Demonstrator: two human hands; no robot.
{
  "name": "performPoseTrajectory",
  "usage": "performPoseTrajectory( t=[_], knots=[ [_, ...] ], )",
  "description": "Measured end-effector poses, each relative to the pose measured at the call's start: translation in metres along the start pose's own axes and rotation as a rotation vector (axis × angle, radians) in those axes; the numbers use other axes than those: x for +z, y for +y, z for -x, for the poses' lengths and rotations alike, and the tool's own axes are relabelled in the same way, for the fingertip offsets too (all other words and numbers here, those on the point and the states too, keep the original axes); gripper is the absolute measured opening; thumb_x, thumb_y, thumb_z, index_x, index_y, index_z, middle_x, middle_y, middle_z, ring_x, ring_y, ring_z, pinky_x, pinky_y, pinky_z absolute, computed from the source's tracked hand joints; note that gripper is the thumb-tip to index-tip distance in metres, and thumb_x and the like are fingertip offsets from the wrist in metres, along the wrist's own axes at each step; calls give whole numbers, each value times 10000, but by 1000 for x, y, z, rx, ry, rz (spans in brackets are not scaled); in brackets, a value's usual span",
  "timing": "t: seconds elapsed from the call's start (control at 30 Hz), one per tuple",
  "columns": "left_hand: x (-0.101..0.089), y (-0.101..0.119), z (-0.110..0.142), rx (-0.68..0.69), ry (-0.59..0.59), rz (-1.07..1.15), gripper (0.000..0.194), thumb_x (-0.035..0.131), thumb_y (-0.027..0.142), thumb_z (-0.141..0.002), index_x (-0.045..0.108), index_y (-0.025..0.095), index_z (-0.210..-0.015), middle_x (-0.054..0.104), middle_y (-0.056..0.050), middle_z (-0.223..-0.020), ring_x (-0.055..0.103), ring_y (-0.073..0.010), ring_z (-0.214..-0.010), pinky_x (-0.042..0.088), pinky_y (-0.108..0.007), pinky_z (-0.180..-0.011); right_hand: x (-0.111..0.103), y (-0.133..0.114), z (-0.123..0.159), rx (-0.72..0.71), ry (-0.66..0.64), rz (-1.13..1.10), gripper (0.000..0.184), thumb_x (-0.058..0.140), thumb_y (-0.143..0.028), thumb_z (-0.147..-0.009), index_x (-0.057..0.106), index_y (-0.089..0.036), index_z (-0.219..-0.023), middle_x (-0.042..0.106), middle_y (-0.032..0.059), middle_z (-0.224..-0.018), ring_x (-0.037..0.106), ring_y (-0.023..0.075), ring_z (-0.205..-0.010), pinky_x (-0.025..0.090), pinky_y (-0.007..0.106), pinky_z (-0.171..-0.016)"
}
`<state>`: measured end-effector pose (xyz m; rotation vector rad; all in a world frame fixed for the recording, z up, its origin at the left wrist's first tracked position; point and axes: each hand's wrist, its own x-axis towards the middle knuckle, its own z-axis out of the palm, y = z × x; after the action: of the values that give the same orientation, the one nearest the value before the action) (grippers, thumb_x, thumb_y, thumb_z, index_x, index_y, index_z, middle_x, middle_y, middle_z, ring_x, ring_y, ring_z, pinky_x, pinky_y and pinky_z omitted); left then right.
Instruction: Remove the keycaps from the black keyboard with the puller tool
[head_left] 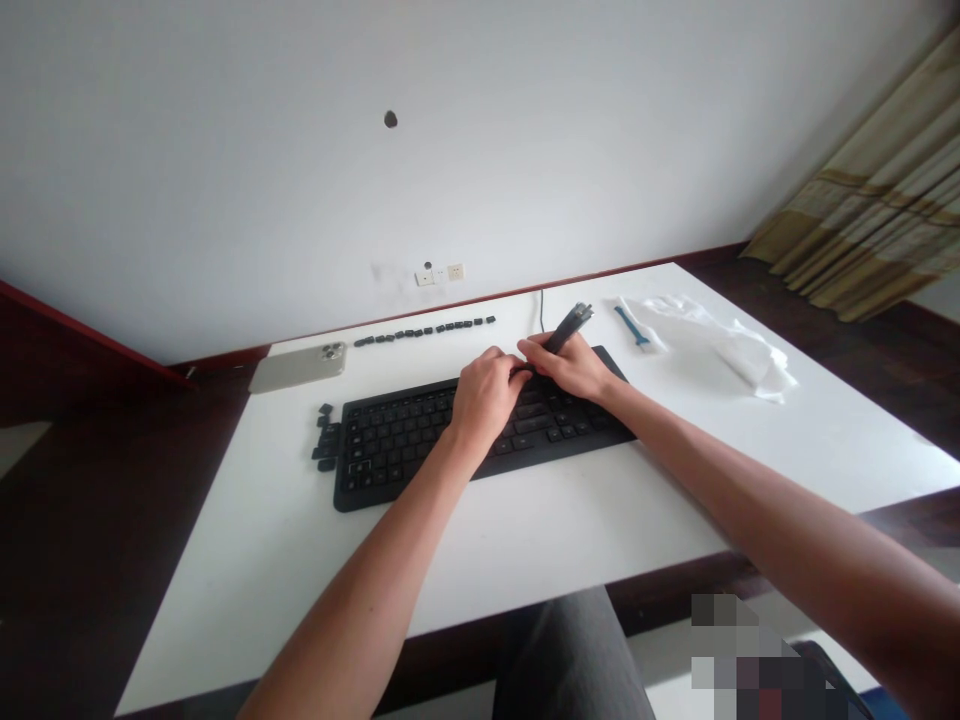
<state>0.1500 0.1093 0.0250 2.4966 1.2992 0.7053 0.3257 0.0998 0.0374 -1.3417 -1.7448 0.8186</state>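
Observation:
A black keyboard point(397, 432) lies on the white table, slightly angled. My left hand point(484, 392) is over its upper middle, thumb and fingers pinched together; whatever they grip, if anything, is hidden. Close beside it, my right hand point(574, 368) is closed around a dark grey stick-like tool point(568, 330). The tool's upper end, with pale bits at the tip, leans up to the right. Its lower end is hidden by my fingers, near the keys. Loose black keycaps point(328, 440) are clustered at the keyboard's left edge, and a row of keycaps point(427, 330) lines the table behind it.
A phone point(298, 369) lies face down at the back left. To the right are a blue-handled brush point(634, 328) and a crumpled white plastic bag point(754, 365). A thin cable point(541, 312) runs toward the wall. The table's front edge is near my legs.

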Motion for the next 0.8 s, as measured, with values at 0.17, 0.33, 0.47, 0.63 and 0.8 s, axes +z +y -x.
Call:
performPoseTrajectory(
  t=[0.17, 0.33, 0.47, 0.63, 0.8],
  knots=[
    [0, 1, 1, 8, -5, -3, 129, 673, 285, -968, 771, 207, -1001, 708, -50, -958, 688, -187, -863, 530, -305, -825, 0, 0, 0, 9, 4, -13, 536, 528, -574, -958, 406, -204, -590, 389, -36, -577, 348, 108, -573, 306, 282, -571],
    [0, 3, 1, 54, -4, -25, 97, 648, 228, -978, 727, 178, -1005, 691, -55, -978, 683, -190, -897, 530, -299, -833, 1, 3, -1, 19, -5, -58, 524, 536, -574, -956, 415, -205, -603, 407, -36, -581, 358, 109, -575, 317, 281, -573],
    [-1, 5, 2, 64, -19, -48, 95, 626, 220, -989, 707, 171, -999, 680, -60, -974, 677, -195, -924, 532, -304, -863, 1, 5, -2, 34, -6, -76, 523, 550, -587, -942, 427, -205, -607, 411, -39, -576, 355, 108, -571, 320, 278, -567],
    [-2, 6, 2, 66, -21, -39, 90, 619, 207, -991, 701, 171, -993, 681, -62, -975, 673, -196, -930, 532, -306, -875, 0, 4, -2, 43, 5, -92, 534, 555, -587, -941, 407, -207, -597, 403, -39, -570, 349, 107, -567, 312, 278, -562],
    [-1, 6, 2, 69, -5, -32, 85, 632, 197, -980, 710, 164, -986, 692, -63, -963, 675, -202, -920, 531, -307, -859, -1, 3, -2, 42, 2, -101, 526, 551, -555, -955, 399, -206, -592, 402, -41, -569, 349, 105, -566, 309, 278, -566]
  ],
)
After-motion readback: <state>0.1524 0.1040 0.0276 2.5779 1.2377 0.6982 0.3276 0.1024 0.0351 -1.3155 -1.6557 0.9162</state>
